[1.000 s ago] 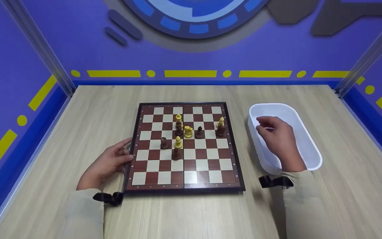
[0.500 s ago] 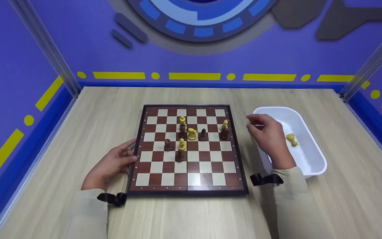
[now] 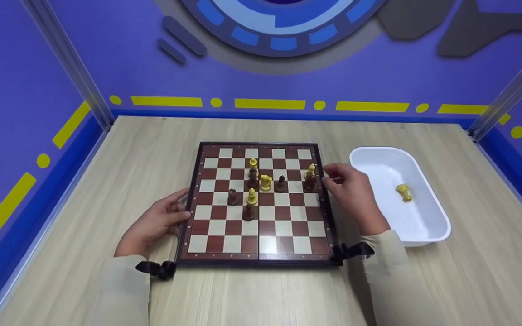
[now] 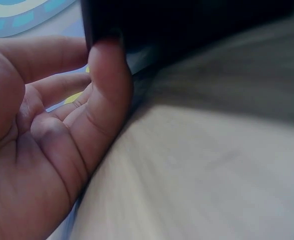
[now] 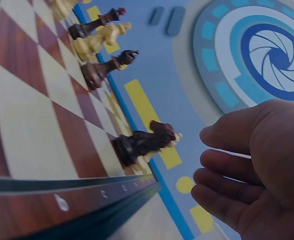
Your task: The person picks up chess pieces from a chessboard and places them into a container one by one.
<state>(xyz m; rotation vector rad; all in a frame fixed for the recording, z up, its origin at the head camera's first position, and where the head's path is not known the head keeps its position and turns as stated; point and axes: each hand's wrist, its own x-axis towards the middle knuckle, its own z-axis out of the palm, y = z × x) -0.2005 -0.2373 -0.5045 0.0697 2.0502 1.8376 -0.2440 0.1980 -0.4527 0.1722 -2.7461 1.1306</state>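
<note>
A brown and white chessboard [image 3: 288, 227] lies on the table with several yellow and dark chess pieces standing on it. The thumb and index finger of my left hand [image 3: 150, 228] touch the board's left edge; its other fingers are bent. In the left wrist view, the fingertips rest against the board's black side [image 4: 187, 25]. My right hand [image 3: 351, 192] is at the right edge with relaxed fingers and nothing between them. Closest to it are a dark knight [image 5: 144, 142] and, behind that, a yellow piece [image 3: 311, 169]. A yellow knight [image 3: 265, 182] and a dark bishop [image 3: 281, 184] stand nearer the middle.
A white plastic tray [image 3: 442, 226] stands right of the board, with one yellow chess piece [image 3: 403, 192] lying on its side in it. The wooden table [image 3: 252, 294] is bounded by blue-purple panels [image 3: 261, 81] at the back and sides.
My right hand has moved left from over the tray to the board's right edge, uncovering the yellow piece in the tray. The left hand stays at the board's left edge.
</note>
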